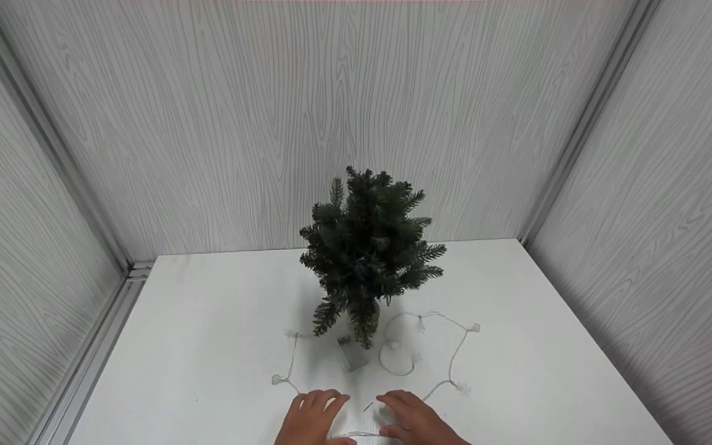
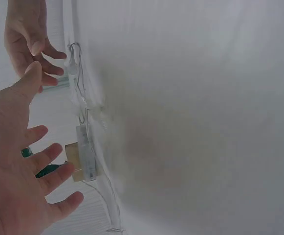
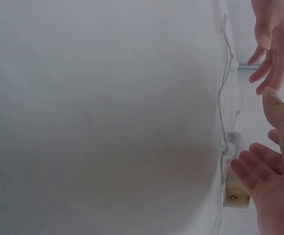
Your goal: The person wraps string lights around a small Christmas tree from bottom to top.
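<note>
A small artificial fir tree (image 1: 371,241) stands upright on the white table, on a wooden base (image 3: 237,193). In front of it lies a clear battery box (image 1: 353,357). A thin string of lights (image 1: 453,361) with clear bulbs loops around the box and passes between the hands near the front. My left hand (image 1: 310,418) hovers low at the left of the front wire, fingers spread and relaxed. Opposite it, my right hand (image 1: 418,421) has its fingers loosely bent, palm facing inward. Both wrist views show bare palms with nothing held.
The white tabletop (image 1: 207,321) extends on both sides of the tree. Grey wood-grain panels enclose it, with a back wall (image 1: 238,123) behind the tree and side walls at left and right. A short thin dark mark or piece lies between the hands.
</note>
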Tool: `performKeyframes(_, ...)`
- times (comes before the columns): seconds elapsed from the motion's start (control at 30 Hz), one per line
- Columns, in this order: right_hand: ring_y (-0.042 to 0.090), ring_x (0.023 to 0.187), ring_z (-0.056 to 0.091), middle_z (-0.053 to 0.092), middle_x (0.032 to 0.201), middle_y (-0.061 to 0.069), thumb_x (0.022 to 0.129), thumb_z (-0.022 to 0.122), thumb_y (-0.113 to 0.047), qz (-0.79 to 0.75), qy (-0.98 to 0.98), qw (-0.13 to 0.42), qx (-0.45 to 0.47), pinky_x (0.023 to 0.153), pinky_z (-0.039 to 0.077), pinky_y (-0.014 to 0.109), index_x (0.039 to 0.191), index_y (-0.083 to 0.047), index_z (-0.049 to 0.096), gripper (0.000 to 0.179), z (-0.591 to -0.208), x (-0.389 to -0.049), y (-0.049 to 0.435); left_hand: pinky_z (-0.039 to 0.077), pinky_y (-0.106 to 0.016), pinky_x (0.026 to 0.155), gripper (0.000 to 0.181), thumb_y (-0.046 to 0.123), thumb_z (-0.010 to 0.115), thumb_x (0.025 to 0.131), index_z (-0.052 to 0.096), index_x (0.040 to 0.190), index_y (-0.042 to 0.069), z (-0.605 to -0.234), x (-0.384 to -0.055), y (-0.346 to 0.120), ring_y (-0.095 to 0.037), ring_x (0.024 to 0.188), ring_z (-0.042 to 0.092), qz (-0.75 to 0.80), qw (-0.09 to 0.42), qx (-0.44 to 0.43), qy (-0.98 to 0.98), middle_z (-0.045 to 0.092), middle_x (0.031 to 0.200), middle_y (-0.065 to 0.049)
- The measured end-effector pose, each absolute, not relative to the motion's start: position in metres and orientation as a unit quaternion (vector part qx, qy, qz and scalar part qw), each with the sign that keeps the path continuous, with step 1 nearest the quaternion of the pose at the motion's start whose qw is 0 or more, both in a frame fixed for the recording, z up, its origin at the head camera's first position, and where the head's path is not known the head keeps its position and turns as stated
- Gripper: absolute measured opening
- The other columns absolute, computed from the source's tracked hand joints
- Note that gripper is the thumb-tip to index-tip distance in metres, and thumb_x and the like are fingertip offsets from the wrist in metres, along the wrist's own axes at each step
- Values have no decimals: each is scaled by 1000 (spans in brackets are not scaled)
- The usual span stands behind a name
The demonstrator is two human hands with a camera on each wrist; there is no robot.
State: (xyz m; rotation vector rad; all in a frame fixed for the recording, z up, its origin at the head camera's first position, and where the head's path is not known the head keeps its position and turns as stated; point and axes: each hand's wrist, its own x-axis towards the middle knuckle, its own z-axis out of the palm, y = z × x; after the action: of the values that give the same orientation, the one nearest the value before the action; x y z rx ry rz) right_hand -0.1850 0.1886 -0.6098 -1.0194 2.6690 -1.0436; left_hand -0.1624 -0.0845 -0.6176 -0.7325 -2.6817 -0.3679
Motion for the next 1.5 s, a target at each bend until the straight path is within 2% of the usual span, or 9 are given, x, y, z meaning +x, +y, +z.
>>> performKeyframes(0.17,10,102,51,57,116,-1,92,64,-36,-300,822,-70,-479,83,48,27,114,-17,64,29,-622,-188,184,44,-44,79,52,69,51,83,65,109,27,-622,-165,-86,-16,97,51,-154,94,-275,-944,58,107,8)
performKeyframes(0.23,9,99,51,59,111,0,93,64,-33,-297,812,-83,-495,80,47,24,110,-16,65,25,-624,-188,182,44,-45,79,53,72,51,80,67,105,28,-623,-166,-87,-16,96,50,-167,59,-273,-945,57,106,9)
performKeyframes(0.37,5,93,51,61,103,-1,97,57,-21,-324,839,-8,-438,78,47,22,112,-10,65,20,-622,-191,177,42,-47,80,44,71,54,79,69,95,33,-624,-170,-85,-13,92,46,-175,18,-274,-945,54,101,12)
performKeyframes(0.47,5,91,51,61,102,-1,97,57,-24,-305,854,20,-422,77,47,23,110,-10,67,21,-621,-192,174,42,-47,79,30,61,58,83,70,91,34,-624,-171,-84,-12,90,45,-177,1,-276,-945,53,96,15)
performKeyframes(0.63,3,90,50,60,101,-3,96,58,-24,-299,858,29,-415,76,46,22,109,-10,67,21,-621,-191,169,42,-46,79,13,43,61,88,69,83,33,-623,-171,-83,-9,88,44,-189,-6,-283,-940,54,91,16)
performKeyframes(0.77,7,93,53,61,103,0,97,57,-19,-321,843,19,-432,78,47,24,110,-8,67,19,-620,-189,162,42,-46,78,17,34,59,91,68,77,33,-618,-169,-81,-7,83,46,-209,17,-289,-934,55,82,20)
performKeyframes(0.87,6,89,55,63,98,-1,99,54,-17,-329,835,15,-442,77,46,23,110,-10,67,19,-616,-188,156,42,-45,79,19,31,59,93,68,76,34,-612,-168,-79,-4,78,48,-241,43,-295,-923,56,76,24)
performKeyframes(1.07,-5,70,53,63,81,-11,100,52,-27,-363,844,32,-393,67,46,17,101,-17,71,22,-602,-182,150,44,-27,70,13,26,62,94,68,83,27,-599,-171,-79,0,70,51,-316,68,-327,-888,62,78,20)
performKeyframes(1.5,-5,67,56,65,77,-9,96,59,-21,-365,850,-115,-362,61,47,12,96,-27,71,13,-572,-184,166,48,-24,64,18,41,56,95,66,92,26,-581,-168,-85,3,73,55,-454,-58,-229,-859,61,86,17)
